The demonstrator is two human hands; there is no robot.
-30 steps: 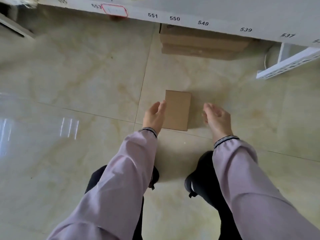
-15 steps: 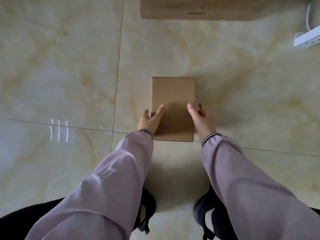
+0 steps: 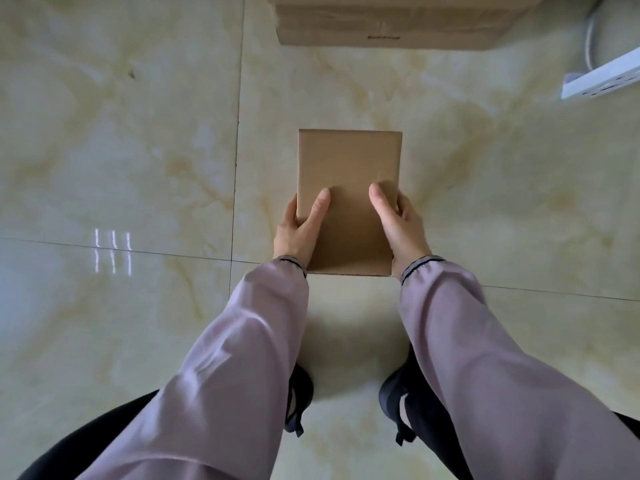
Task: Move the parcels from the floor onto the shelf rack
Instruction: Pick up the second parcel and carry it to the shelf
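Note:
A small brown cardboard parcel (image 3: pixel 349 168) sits in the middle of the head view over the glossy marble floor. My left hand (image 3: pixel 300 227) grips its left edge, thumb on top and fingers around the side. On the right edge my right hand (image 3: pixel 398 225) holds it the same way. Both wrists cover the parcel's near corners. Whether the parcel rests on the floor or is just off it, I cannot tell. The shelf rack itself is out of view.
A larger flat cardboard box (image 3: pixel 388 24) lies on the floor at the top edge. A white rack foot (image 3: pixel 602 79) with a cable juts in at the upper right. My two dark shoes (image 3: pixel 408 410) stand just behind the parcel.
The view has dropped closer to the floor. Both hands, open beside the parcel a second ago, have closed on its left and right edges with thumbs on top.

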